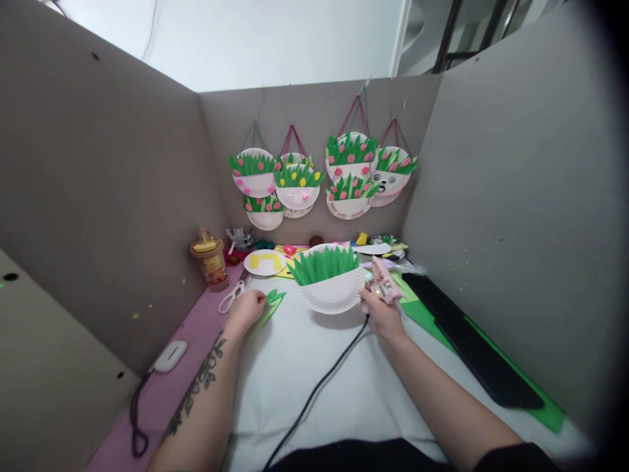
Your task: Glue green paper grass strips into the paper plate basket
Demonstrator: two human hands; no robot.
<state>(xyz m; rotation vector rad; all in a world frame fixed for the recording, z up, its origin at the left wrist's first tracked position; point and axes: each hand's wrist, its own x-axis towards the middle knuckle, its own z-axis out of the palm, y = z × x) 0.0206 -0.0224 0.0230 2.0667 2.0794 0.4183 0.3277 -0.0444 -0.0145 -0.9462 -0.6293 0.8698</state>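
Observation:
My left hand (250,305) is closed at the stack of green paper leaves (275,297), its fingertips pinched at their near end. A white paper-plate pocket (333,294) stands raised in front of me, with a row of green paper grass (327,264) fanning out of its top edge. Closed at the plate's right rim is my right hand (382,314). That same hand grips a pink glue gun (384,282), whose black cable (322,380) runs down toward me. Whether its thumb presses on the rim is partly hidden.
White scissors (232,296) and a lidded brown cup (209,259) stand left. Behind lies a white plate with yellow paper pieces (265,262). Finished plate baskets (299,190) hang on the grey back panel (304,105). A black long object (484,354) lies over green sheets right.

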